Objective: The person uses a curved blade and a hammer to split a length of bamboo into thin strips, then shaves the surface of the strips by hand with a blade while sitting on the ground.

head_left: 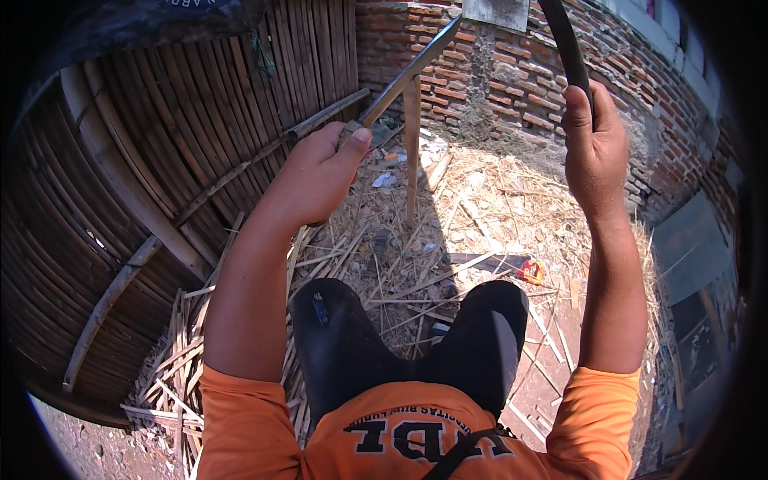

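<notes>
My left hand (324, 172) is closed around the handle of a machete (412, 70), its long blade slanting up and away to the right. Held up at the right, my right hand (596, 152) grips a long, dark, slightly curved strip (564, 40), with the thumb along its side. Its upper end runs out of the picture, and I cannot make out its kind. An upright wooden stake (412, 152) stands just behind and below the machete blade. The two hands are well apart.
A bamboo-slat wall (160, 136) stands close on the left, a brick wall (528, 88) ahead. Split bamboo strips (180, 360) and shavings (496, 188) litter the ground. An orange round item (531, 271) lies beyond my knees. Grey panels (692, 248) lean at the right.
</notes>
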`<state>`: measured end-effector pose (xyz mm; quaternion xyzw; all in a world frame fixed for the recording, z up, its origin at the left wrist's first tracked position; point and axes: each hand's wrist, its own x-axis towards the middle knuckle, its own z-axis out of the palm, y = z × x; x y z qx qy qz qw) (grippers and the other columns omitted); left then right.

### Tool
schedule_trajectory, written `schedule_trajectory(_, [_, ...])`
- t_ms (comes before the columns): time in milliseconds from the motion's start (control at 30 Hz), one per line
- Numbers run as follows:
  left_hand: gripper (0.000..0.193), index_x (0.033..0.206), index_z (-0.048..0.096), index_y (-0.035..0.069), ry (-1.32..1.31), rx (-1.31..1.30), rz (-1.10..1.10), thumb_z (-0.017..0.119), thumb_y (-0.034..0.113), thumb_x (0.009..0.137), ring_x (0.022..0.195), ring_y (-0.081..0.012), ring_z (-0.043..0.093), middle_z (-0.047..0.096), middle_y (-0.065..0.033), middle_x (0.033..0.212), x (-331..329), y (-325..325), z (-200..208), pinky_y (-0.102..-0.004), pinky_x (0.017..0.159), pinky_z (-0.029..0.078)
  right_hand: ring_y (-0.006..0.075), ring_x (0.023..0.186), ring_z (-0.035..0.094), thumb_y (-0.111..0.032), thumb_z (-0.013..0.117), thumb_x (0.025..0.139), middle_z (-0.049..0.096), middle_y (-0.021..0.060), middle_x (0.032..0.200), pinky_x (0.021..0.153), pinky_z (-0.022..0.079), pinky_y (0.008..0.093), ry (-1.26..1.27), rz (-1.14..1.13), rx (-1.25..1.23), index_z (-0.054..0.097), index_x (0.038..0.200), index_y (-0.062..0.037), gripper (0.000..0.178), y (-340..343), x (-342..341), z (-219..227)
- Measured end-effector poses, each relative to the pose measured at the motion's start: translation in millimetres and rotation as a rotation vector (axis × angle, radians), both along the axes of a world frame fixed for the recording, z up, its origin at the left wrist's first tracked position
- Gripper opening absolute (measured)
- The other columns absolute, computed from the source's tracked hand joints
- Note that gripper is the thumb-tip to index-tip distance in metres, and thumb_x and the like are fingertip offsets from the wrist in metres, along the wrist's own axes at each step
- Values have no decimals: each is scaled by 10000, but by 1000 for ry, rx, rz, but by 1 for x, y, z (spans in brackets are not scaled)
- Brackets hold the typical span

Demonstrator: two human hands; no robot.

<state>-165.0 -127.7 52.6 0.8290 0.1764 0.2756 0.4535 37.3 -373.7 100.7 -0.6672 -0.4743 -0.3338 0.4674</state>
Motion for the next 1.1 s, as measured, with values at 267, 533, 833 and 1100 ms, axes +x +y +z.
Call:
schedule_trajectory(267, [473,996,607,8,-22,82,46,500,462,1072,703,-171,531,558,-61,750,9,6,-10,-386,677,454,134,630,524,-456,553,1065,577,53,682,596,424,323,22,-14,-89,654,1081,-26,443,4,0,-20])
schedule_trajectory(533, [487,976,597,6,-17,60,28,497,472,1073,712,-169,515,572,-74,772,6,2,-5,-382,672,455,128,597,514,-433,546,1070,554,36,652,570,405,324,28,-46,-131,618,1101,-35,406,0,3,-24])
schedule_trajectory(833, [463,984,565,10,61,8,22,516,463,1071,694,-146,480,526,-47,753,1,-1,1,-379,634,435,108,624,472,-429,549,1073,552,18,680,568,393,309,20,67,15,634,1074,-27,410,-7,4,1])
schedule_trajectory(1100, [449,1101,566,57,60,170,-47,503,501,1070,590,-86,469,529,1,732,-1,-1,0,-289,533,410,173,667,585,-396,581,1054,569,104,693,619,443,377,190,-40,-288,627,1038,-3,395,-2,20,-32])
